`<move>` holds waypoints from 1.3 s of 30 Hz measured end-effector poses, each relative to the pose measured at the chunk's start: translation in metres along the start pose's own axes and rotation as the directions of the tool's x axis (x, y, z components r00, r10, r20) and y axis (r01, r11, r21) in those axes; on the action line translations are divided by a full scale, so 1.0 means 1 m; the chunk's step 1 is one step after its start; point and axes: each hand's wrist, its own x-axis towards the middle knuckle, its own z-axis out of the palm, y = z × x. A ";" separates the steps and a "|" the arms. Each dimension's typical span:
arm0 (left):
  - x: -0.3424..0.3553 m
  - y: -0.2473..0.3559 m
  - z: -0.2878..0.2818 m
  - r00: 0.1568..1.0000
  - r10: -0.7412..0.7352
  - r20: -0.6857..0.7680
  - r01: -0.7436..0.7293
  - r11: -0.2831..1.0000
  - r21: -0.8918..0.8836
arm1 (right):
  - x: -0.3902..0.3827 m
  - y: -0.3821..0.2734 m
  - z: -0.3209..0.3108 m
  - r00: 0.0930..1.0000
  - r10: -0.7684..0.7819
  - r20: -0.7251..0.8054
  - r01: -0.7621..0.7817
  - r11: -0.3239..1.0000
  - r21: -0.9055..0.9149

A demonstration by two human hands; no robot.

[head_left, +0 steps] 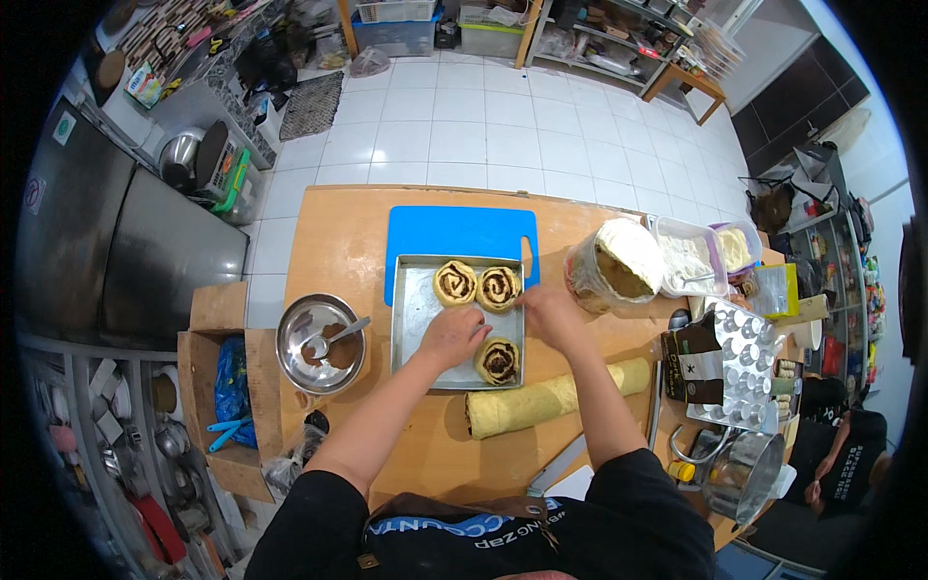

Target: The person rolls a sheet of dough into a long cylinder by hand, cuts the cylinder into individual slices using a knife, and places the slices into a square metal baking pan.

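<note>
A square metal baking tray (411, 329) rests partly on a blue cutting board (464, 227). Inside it lie three dough rolls with dark spiral filling: an upper left roll (454, 283), an upper right roll (499, 289) and a lower right roll (497, 361). Over the middle of the tray is my left hand (452, 335), its fingers curled together; whatever they hold is hidden. My right hand (553, 317) reaches across the tray's right rim, fingers extended beside the upper right roll. A long rolled dough log (522, 407) lies just below the tray, passing under my right forearm.
Left of the tray stands a steel bowl (294, 338) with a spoon (340, 332) and brown powder. To the right are a large tub (592, 280), a container of white powder (686, 256), an egg tray (744, 372) and a steel pot (759, 478). A cardboard box (217, 309) adjoins the table's left side.
</note>
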 end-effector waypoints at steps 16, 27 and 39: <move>0.005 0.000 0.018 0.992 -0.026 0.121 0.004 0.983 0.182 | -0.008 -0.025 0.044 1.000 -0.010 0.020 0.015 0.965 -0.263; 0.018 0.017 0.039 0.872 -0.486 0.064 0.461 0.768 -0.445 | 0.009 0.020 0.052 0.870 0.334 -0.364 -0.156 0.885 0.439; 0.042 0.018 0.055 0.805 -0.363 0.468 0.420 -0.207 -0.883 | 0.012 0.007 0.050 0.889 0.399 -0.227 -0.341 0.905 0.256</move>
